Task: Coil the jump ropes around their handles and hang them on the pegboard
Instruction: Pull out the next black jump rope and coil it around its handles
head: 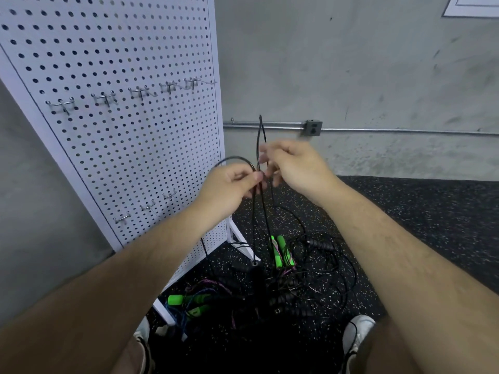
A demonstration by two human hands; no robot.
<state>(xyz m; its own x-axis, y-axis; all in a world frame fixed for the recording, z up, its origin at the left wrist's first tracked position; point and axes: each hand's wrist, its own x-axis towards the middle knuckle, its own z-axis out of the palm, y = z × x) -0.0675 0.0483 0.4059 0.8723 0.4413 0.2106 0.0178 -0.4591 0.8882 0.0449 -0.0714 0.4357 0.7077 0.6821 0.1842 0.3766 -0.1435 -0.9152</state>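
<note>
A thin black jump rope [259, 136] stands up as a folded loop between my two hands and trails down to its black handle [255, 265] hanging near the floor. My left hand [232, 184] pinches the rope strands just below the loop. My right hand [294, 163] is at the same strands from the right, fingers curled around them and blurred. The white pegboard [121, 117] stands at the left with a row of bare metal hooks [108, 98]. More ropes lie tangled on the floor: green handles [280, 251], a second green pair [186, 300] and black handles [283, 296].
Smaller hooks [147, 207] sit lower on the pegboard. Its white foot [237, 236] reaches onto the speckled black rubber floor [405, 225]. A grey wall with a conduit and an outlet box [312, 127] is behind. My two shoes [359, 333] stand at the bottom edge.
</note>
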